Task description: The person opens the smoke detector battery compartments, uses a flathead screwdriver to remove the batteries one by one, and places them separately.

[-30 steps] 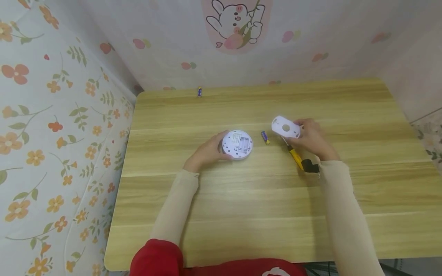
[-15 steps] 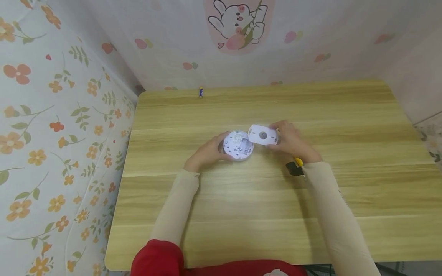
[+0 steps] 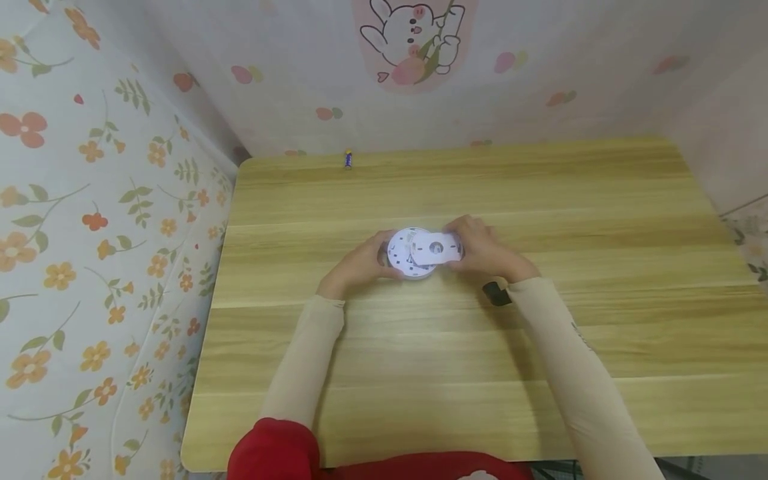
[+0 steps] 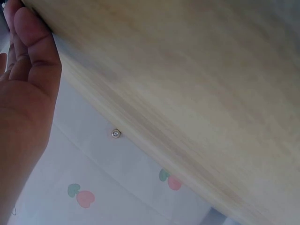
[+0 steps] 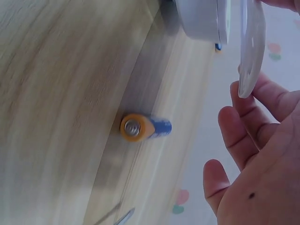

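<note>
My left hand (image 3: 362, 261) grips the left side of a round white smoke-alarm-like device (image 3: 399, 257), its back face up with a label. In my right hand (image 3: 487, 255) is an oblong white mounting plate (image 3: 425, 252) with a round central hole, pinched at its right end. The plate overlaps the device's right part and covers most of its battery bay. From the right wrist view, a small gap shows between the plate (image 5: 253, 47) and the device (image 5: 201, 18). The left wrist view catches only part of my left hand (image 4: 30, 77); the device is not visible there.
A blue-and-yellow battery (image 5: 140, 127) lies on the table below my right hand, hidden in the head view. Another battery (image 3: 348, 160) is near the table's back edge. The screwdriver's black handle end (image 3: 497, 293) shows beside my right wrist; its metal shaft (image 5: 125, 216) appears low in the right wrist view.
My right hand has carried the mounting plate leftward from beside the screwdriver to over the round device. My left hand and the device have stayed in place.
</note>
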